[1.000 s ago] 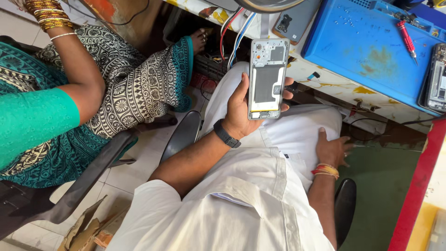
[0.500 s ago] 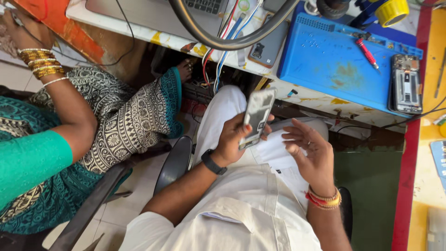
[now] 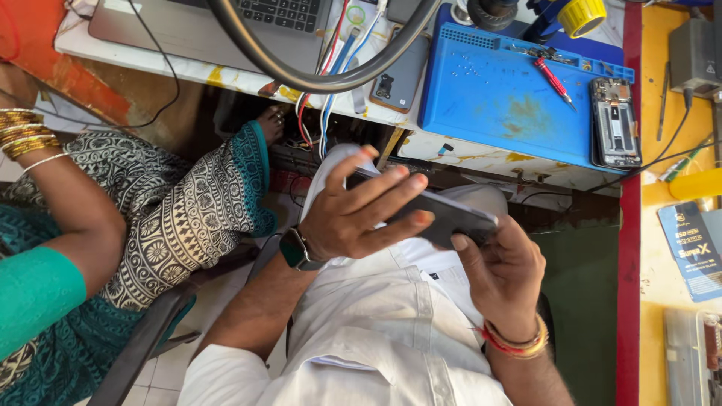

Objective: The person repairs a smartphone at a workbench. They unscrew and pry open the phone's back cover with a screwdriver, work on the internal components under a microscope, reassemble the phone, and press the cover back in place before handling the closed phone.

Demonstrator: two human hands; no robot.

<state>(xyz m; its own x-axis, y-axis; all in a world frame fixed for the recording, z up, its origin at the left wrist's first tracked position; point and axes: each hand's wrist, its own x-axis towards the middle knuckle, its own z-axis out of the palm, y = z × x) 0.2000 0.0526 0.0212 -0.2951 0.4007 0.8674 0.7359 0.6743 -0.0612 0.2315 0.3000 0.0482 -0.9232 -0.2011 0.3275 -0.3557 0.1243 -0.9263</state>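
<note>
Dark flat rectangular phone (image 3: pixel 444 214) lies level over the lap, left hand (image 3: pixel 353 218) wrapped around its 9 o'clock end, right hand (image 3: pixel 500 267) pinching its 3 o'clock end; a second opened grey phone body (image 3: pixel 615 124) waits on the blue mat (image 3: pixel 504 113) at 1 o'clock, apparently unfinished

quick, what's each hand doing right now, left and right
Left hand: closed on the phone, fingers across its top.
Right hand: gripping the same phone's other end.
</note>
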